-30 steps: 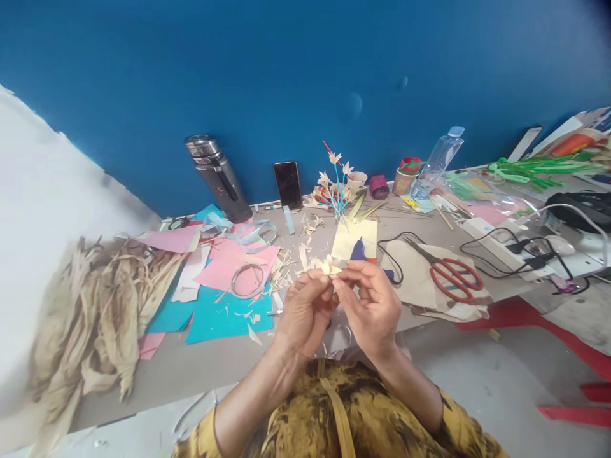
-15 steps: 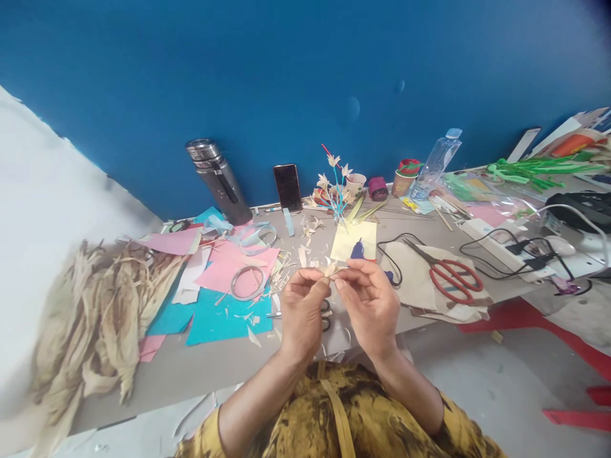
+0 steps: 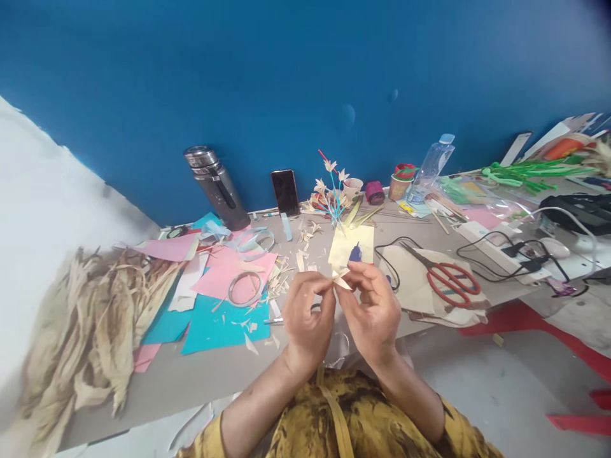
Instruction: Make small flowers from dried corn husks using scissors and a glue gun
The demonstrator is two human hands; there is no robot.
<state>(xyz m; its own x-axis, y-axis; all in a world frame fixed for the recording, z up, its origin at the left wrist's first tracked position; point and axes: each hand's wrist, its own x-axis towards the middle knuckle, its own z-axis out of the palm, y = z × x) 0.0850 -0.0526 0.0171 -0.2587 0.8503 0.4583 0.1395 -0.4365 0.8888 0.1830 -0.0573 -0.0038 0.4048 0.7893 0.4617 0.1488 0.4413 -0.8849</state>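
Note:
Between the fingertips of both hands is a small cream-coloured husk flower [image 3: 340, 278], its pointed petals spread. My left hand [image 3: 309, 312] pinches it from the left side, fingers curled in. From the right, my right hand [image 3: 375, 308] grips it between thumb and fingers. Behind the hands, a yellow paper sheet [image 3: 344, 245] lies under a dark blue glue-gun-like tip [image 3: 356, 252]. Farther back stands a bunch of similar husk flowers [image 3: 330, 184] on blue stems. A pair of small scissors [image 3: 274, 321] lies partly hidden behind my left hand.
Dried husks [image 3: 95, 331] hang over the left table edge. Red-handled scissors [image 3: 451, 283] rest on beige cloth at right, near a power strip [image 3: 496, 251]. A tape roll [image 3: 245, 289], thermos [image 3: 217, 187], phone [image 3: 285, 192] and plastic bottle [image 3: 432, 168] stand or lie around.
The husk flower has turned in my fingers, and its petals show more openly. My left hand's fingers have curled in more. The whole view has shifted slightly.

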